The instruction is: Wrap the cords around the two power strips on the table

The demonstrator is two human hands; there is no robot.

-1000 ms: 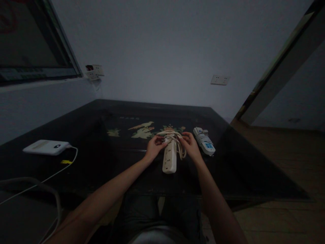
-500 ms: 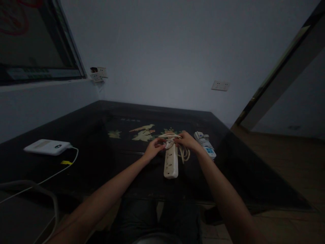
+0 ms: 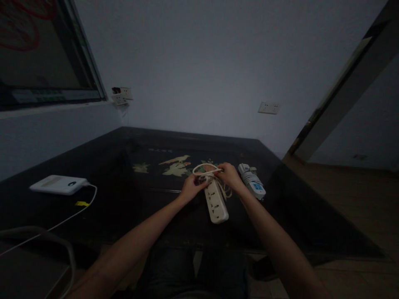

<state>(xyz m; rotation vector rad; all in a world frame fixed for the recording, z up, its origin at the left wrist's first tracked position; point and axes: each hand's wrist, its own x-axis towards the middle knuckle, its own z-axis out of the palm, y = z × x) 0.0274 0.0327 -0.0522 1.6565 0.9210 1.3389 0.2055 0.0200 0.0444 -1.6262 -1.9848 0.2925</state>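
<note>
A white power strip with several sockets lies at a slant on the dark table, its near end toward me. My left hand is closed around the strip's far end, where the cord bunches up. In my right hand the fingers pinch the off-white cord, which makes a loop above the strip's far end. More cord coils hang to the strip's right, partly behind my right hand. The exact spot where the left fingertips grip is hidden by the cord and the dim light.
A second power strip wrapped in its cord lies right of my right hand. A white power bank with a cable sits at the left, near a yellow tag. Wall sockets are behind the dark table.
The power strip has turned, its near end swinging right. The cord loop over its far end has widened, and my left hand has moved slightly toward me.
</note>
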